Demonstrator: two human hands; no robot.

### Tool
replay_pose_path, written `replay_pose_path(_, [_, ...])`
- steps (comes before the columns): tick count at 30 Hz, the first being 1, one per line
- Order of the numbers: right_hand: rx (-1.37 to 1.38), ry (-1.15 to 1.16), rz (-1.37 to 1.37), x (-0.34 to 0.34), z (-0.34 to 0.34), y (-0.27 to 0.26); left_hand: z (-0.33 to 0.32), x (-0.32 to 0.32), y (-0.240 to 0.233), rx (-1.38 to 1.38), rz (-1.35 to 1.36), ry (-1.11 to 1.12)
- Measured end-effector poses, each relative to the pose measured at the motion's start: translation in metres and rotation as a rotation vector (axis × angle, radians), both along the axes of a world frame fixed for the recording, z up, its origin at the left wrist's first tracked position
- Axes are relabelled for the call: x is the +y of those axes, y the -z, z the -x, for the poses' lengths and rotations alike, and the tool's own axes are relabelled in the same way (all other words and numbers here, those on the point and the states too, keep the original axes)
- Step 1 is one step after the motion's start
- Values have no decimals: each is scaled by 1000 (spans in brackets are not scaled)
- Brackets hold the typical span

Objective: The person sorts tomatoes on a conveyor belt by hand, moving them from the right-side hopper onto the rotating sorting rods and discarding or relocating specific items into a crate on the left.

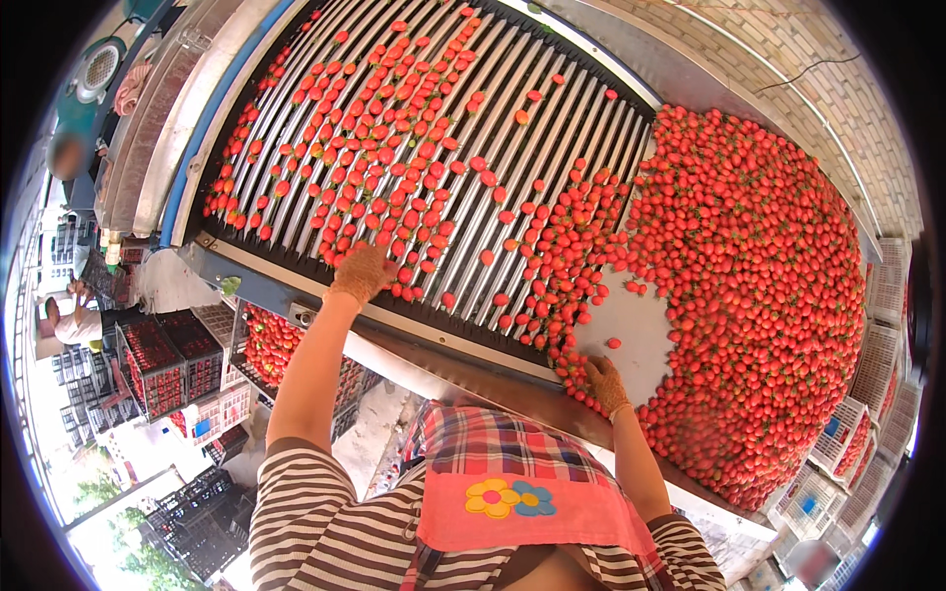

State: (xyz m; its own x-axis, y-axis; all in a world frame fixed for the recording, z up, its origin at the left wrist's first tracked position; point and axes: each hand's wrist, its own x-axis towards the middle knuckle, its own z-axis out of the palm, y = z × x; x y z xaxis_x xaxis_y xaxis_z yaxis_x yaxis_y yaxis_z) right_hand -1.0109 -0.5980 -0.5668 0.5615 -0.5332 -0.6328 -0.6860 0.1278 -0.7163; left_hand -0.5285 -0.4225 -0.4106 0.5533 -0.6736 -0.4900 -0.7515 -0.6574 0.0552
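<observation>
My left hand (363, 274), in an orange-brown glove, reaches over the near edge of a metal roller conveyor (473, 258) and touches small red tomatoes (336, 221); whether it holds one is hidden. At the conveyor's right end, my right hand (607, 384), gloved alike, lies against the near edge of the tomatoes heaped on a metal feed table (635, 332). Its fingers are partly hidden, so its grip is unclear. A large pile of red tomatoes (754, 295) covers the table to the right. An orange tomato (522, 117) rests on the rollers.
The conveyor's dark side rail (443, 340) runs before me. Below left stand dark plastic crates (151, 366) of tomatoes and a bin of tomatoes (270, 343). White crates (839, 436) stand at the right, by a brick-patterned surface (835, 96). A person (77, 325) is at the far left.
</observation>
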Motion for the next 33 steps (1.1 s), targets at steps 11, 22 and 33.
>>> replay_pose_path(11, [24,0,-126,-5,-14,-32,28,39,34,120,61,-8])
replay_pose_path(22, [74,80,-128,-1,19,-19,24,188,-187,-440,52,-794])
replay_pose_path(33, [530,290,295,-36,74,-8,22,-13,-4,-194,426,-197])
